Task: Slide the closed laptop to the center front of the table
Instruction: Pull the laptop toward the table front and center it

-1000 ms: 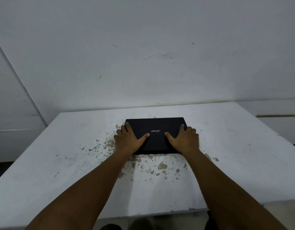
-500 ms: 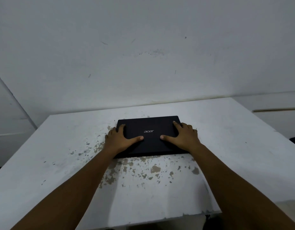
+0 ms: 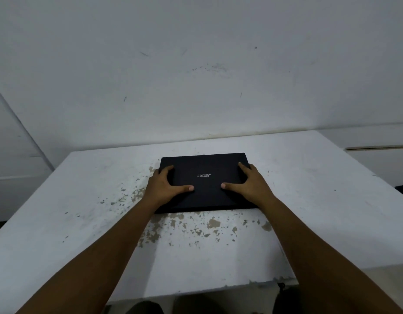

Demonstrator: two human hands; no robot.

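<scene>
A closed black laptop (image 3: 206,168) with a silver logo lies flat near the middle of the white table (image 3: 309,200), a little behind centre. My left hand (image 3: 164,186) grips its left side, fingers wrapped over the left edge and thumb pressed on the lid. My right hand (image 3: 252,184) holds the right side the same way, thumb pointing inward on the lid. Both forearms reach in from the bottom of the view and cover the laptop's near corners.
The table top has chipped, brownish paint patches (image 3: 213,223) in front and to the left of the laptop. A white wall (image 3: 196,75) stands right behind the table. The table's front edge (image 3: 196,291) runs across the lower view.
The laptop has slid toward me and looks larger. My fingers have shifted from lying flat on the lid's near corners to gripping its left and right edges.
</scene>
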